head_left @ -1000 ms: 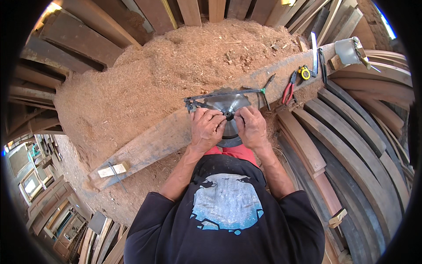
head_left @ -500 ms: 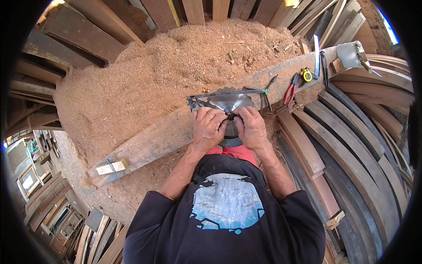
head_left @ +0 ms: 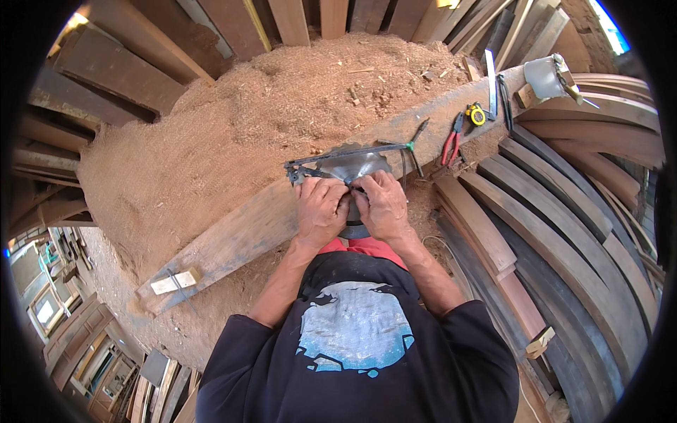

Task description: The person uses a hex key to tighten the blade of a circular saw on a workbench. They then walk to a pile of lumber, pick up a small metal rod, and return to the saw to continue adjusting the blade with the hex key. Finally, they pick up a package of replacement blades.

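A round, shiny saw blade lies across the board, with a dark metal frame bar along its far side. At the blade's centre, my left hand is closed, its fingertips pinched on a small dark fitting. My right hand meets it from the other side, fingers likewise bent and pressed onto that fitting. Both hands mostly cover the fitting, so its exact shape is hidden. Below the fingers, a grey rounded part shows. A green-and-black tool touches the bar's right end.
The long wooden board runs diagonally over a sawdust heap. On it lie red-handled pliers, a yellow tape measure, a metal square and a pale wood block. Curved timbers are stacked at the right.
The whole view has shifted slightly, so things sit further left. My hands have stayed at the blade's centre; the dark fitting between them is now more covered by my fingers.
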Tool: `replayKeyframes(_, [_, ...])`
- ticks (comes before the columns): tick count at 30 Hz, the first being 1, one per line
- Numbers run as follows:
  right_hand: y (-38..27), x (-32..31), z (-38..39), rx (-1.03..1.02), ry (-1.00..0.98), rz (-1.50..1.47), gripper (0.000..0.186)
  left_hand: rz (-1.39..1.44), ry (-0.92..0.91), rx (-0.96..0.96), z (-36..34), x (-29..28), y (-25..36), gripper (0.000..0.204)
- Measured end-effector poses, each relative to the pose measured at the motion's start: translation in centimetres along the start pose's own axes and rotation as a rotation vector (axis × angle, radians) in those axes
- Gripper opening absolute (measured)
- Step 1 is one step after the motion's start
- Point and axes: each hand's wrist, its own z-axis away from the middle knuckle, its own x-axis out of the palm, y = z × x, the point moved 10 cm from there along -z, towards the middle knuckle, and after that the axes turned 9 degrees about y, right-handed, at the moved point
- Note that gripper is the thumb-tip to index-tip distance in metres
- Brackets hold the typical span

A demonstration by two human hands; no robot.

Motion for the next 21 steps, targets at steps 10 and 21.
replayKeyframes(10, [0.50,0.27,0.29,0.037,-0.039,0.012,0.024,-0.026,-0.028,0.002,-0.14,0.13,0.16,0.024])
replayKeyframes(21, [0.64,0.19,-0.14,0.109,-0.075,0.023,0.022,-0.029,0.008,0.000,-0.19,-0.25,0.09,0.025])
